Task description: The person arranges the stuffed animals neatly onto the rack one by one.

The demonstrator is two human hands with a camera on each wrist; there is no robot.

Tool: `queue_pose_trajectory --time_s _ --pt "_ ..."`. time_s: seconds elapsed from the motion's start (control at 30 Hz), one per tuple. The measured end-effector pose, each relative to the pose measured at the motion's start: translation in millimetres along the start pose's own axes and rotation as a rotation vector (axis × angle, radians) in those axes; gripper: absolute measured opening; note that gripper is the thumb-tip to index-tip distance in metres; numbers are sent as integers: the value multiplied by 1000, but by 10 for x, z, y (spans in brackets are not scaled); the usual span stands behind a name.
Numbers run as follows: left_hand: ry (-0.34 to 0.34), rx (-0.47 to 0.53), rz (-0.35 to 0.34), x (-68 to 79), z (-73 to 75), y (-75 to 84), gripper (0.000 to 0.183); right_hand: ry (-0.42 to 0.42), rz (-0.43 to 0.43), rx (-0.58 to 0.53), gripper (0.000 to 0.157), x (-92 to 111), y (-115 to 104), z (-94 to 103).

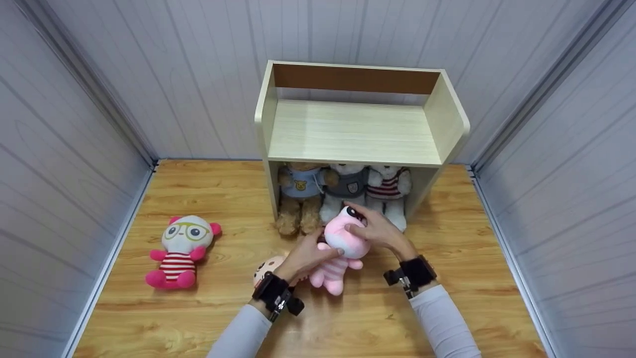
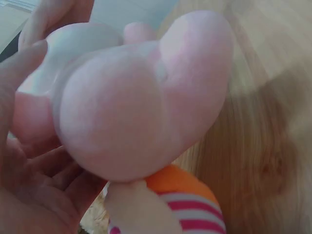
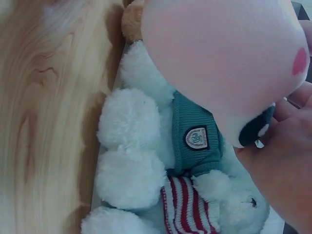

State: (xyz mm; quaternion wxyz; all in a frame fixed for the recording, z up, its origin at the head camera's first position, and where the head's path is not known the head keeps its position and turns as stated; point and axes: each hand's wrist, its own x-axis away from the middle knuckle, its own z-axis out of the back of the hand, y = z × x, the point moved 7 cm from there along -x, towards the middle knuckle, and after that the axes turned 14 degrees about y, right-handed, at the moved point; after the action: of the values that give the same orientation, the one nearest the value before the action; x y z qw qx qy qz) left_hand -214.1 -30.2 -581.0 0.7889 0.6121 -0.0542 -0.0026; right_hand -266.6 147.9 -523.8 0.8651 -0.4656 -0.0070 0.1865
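Both hands hold a pink plush toy (image 1: 347,239) with a bulging black eye and a striped body, in front of the small shelf unit. The left hand (image 1: 305,256) grips it around the neck and body, thumb on the near side. At its head, the right hand (image 1: 381,229) pinches the part beside the eye. In the left wrist view the toy's rounded pink feet (image 2: 112,117) face the camera. A second plush toy (image 1: 267,268), with a pale head, lies partly hidden under the left wrist; its striped clothing (image 2: 200,212) shows in the left wrist view.
A pale wooden shelf unit (image 1: 353,130) stands near the back wall. In its lower compartment sit a brown bear in a blue top (image 1: 302,185), a white one in a grey top (image 1: 347,184) and one in stripes (image 1: 386,188). A pink-and-white panda plush (image 1: 180,253) lies left.
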Motion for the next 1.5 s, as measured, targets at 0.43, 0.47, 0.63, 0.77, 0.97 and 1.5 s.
queue_pose_trajectory --time_s 0.43,0.47,0.63,0.77,0.97,1.5 --pt "158 -48 -149 -43 24 61 56 73 -16 2 88 -32 -42 23" --pt "178 -61 -158 -41 34 62 55 84 -11 5 89 -32 -44 24" --pt "228 -40 -163 -41 66 45 50 187 81 9 98 -10 -70 60" --pt "270 -11 -136 -55 112 23 52 316 125 -70 99 74 -35 137" --pt "322 38 -140 -62 166 48 55 446 82 -184 84 254 99 154" --pt "404 143 -184 -91 190 212 48 506 -13 -357 58 542 -160 -6"
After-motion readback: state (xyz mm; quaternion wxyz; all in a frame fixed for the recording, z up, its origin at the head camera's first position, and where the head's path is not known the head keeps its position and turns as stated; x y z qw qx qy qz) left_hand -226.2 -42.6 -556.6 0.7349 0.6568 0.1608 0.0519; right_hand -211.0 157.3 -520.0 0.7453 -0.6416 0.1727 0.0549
